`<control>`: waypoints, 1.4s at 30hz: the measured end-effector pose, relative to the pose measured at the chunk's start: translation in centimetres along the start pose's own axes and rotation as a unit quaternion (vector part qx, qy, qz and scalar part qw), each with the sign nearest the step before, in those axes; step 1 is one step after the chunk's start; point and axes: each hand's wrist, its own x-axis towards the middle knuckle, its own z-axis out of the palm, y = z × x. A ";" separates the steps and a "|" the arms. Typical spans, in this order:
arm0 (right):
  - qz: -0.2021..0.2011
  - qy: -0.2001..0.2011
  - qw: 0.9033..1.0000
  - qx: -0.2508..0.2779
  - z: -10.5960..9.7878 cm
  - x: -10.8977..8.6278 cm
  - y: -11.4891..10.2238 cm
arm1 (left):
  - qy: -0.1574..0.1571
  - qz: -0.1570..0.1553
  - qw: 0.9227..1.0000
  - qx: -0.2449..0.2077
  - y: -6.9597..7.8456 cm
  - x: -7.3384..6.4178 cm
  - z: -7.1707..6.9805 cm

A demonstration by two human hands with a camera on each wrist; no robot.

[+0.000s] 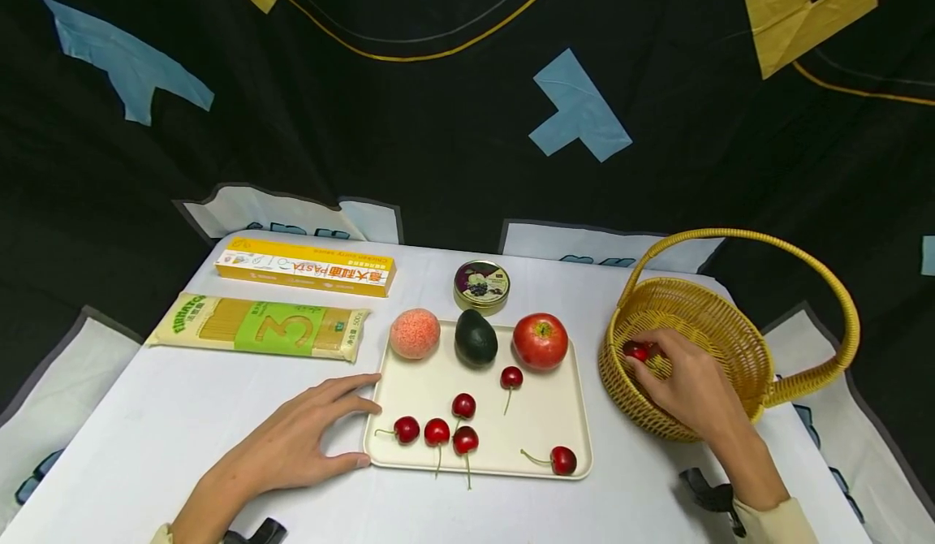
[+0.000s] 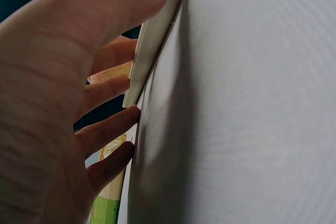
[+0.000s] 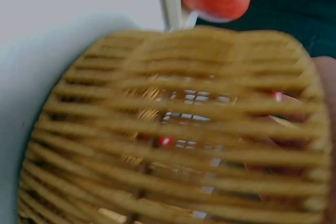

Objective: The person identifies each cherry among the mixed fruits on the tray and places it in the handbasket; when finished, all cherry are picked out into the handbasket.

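My left hand (image 1: 310,438) touches the left edge of a cream tray (image 1: 526,422), fingers spread and fairly straight. In the left wrist view the thumb lies along the tray's rim. On the tray are several red cherries (image 1: 465,440) with stems, a peach-coloured textured ball-shaped fruit (image 1: 415,334), a dark green avocado (image 1: 476,338) and a red apple (image 1: 540,341). My right hand (image 1: 687,382) reaches into a yellow wicker basket (image 1: 738,349) and pinches a cherry (image 1: 639,352) near its left wall. In the right wrist view the basket's weave hides most of that hand.
A yellow pasta box (image 1: 307,267) and a bag of spaghetti (image 1: 266,326) lie at the back left. Behind the tray stands a round tin (image 1: 481,287). The basket's tall handle (image 1: 767,239) arches above it. A black patterned cloth hangs behind the white table.
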 end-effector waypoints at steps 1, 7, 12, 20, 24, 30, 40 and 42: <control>0.002 -0.005 1.000 0.002 0.1 0.0 0.3 | -0.001 -0.001 1.000 -0.001 0.0 0.0 0.0; 0.006 -0.036 0.999 0.008 0.7 0.1 1.4 | -0.001 -0.001 1.000 -0.001 0.0 -0.1 0.1; 0.029 -0.074 0.997 0.011 1.2 0.3 2.1 | 0.002 0.001 1.000 0.000 0.0 -0.1 0.1; 0.073 -0.136 0.988 0.005 1.7 0.8 2.7 | 0.005 0.007 1.000 0.008 -0.2 0.1 0.0; 0.090 -0.151 0.984 -0.001 1.7 0.9 2.9 | 0.007 0.010 1.000 0.010 -0.2 0.2 0.0; 0.101 -0.161 0.982 0.000 1.7 0.7 3.1 | 0.003 0.010 1.000 0.010 -0.2 0.1 0.1; 0.096 -0.163 0.982 -0.017 1.8 0.6 3.3 | 0.005 0.010 1.000 0.008 -0.2 0.0 0.1; 0.095 -0.163 0.982 -0.019 1.8 0.7 3.3 | 0.004 0.008 1.000 0.007 -0.2 0.0 0.1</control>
